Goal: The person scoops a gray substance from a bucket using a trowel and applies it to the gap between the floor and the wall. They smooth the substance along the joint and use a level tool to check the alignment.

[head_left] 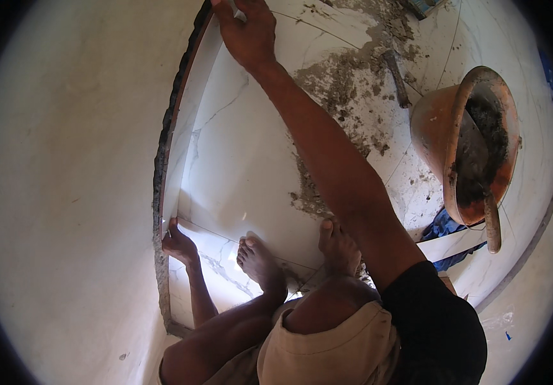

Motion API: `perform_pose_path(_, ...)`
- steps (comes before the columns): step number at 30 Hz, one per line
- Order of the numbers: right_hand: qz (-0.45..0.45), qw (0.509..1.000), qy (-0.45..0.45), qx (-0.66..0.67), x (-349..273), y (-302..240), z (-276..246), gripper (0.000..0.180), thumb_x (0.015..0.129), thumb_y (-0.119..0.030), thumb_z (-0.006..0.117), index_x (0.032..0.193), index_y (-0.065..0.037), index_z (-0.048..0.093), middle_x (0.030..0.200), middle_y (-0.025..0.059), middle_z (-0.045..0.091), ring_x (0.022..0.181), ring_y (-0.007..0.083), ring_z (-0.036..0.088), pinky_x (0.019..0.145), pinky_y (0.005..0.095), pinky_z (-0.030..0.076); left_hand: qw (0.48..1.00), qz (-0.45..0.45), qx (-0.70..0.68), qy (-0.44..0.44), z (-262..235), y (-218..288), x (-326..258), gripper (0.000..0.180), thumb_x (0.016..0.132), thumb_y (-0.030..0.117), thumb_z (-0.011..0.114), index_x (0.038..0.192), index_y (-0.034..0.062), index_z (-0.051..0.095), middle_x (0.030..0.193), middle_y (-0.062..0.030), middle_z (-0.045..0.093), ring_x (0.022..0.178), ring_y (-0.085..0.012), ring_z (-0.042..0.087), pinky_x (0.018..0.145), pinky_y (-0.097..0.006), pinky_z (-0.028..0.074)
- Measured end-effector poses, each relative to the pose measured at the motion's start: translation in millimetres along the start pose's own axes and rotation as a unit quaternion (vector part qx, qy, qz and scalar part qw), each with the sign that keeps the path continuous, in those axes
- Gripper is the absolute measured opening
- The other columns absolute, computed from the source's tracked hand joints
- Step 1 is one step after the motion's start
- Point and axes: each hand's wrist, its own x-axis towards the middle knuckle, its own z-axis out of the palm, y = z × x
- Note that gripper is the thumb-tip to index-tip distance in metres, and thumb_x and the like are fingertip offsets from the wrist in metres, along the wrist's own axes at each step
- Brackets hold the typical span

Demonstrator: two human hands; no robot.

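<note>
Fingers of the left hand [178, 245] close on the edge of one white tile strip [185, 128], thumb raised against its face; those of the right hand [249, 35] meet its far end, their grip cut off by the frame, so it cannot be told. One strip, standing along the pale wall [71, 167], backed by dark mortar [160, 154]; two bare feet [260, 263]; one orange bucket [429, 125] holding one trowel [492, 224]; one short tool [397, 80]. Marbled floor tiles [244, 167], smeared grey, beside a blue cloth [442, 226]
</note>
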Motion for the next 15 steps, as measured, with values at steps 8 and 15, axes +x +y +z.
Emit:
perform_pose_path(8, -0.041, 0.996, 0.012, -0.079, 8.5, 4.6, -10.7, 0.052, 0.095, -0.039, 0.07, 0.124, 0.004, 0.066, 0.115, 0.0253, 0.066, 0.103, 0.0338, 0.067, 0.085, 0.0391, 0.055, 0.985, -0.121, 0.081, -0.092, -12.7, 41.7, 6.1, 0.033, 0.095, 0.025, 0.069, 0.093, -0.007, 0.076, 0.084, -0.0191, 0.076, 0.071, -0.026, 0.073, 0.065, -0.039, 0.054)
perform_pose_path(15, -0.094, 0.991, 0.031, -0.092, 12.5, 9.2, -5.9, 0.049, 0.095, -0.039, 0.069, 0.112, 0.007, 0.071, 0.105, 0.0272, 0.07, 0.1, 0.038, 0.068, 0.089, 0.0427, 0.053, 0.988, -0.102, 0.087, -0.075, -9.3, 33.2, 4.1, 0.039, 0.095, 0.029, 0.069, 0.083, -0.0071, 0.076, 0.077, -0.0227, 0.073, 0.064, -0.0311, 0.07, 0.06, -0.042, 0.051)
